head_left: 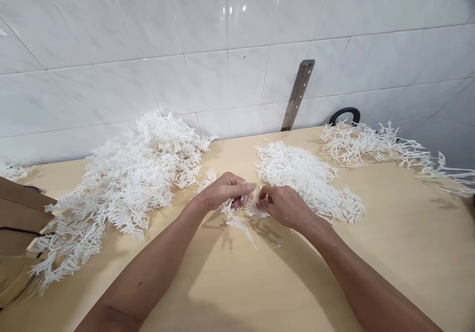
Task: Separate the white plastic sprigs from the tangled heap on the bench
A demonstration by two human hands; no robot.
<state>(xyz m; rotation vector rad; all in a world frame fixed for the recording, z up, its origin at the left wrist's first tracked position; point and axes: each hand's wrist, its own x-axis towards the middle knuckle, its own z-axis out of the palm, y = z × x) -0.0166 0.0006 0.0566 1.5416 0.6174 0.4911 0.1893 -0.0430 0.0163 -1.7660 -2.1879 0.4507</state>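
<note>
My left hand (228, 192) is closed on a white branching plastic sprig (237, 219), whose thin tips hang below the fingers. Close beside it, my right hand (284, 204) pinches a small white plastic piece (256, 209) between thumb and fingers. Both hands are just above the table, near its middle. Left of them rises a large tangled heap of white plastic sprigs (137, 168). A flatter pile of short white pieces (300, 173) lies just beyond my right hand. Farther right, bare white branching stems (371, 144) are spread toward the table's edge.
The pale wooden table (289, 287) meets a white tiled wall (208, 20). A metal bracket (298, 94) stands against the wall, with a black curved handle (345, 112) behind the stems. A brown cardboard box (22, 218) is at the left edge. One tiny fragment (276, 245) lies near my hands.
</note>
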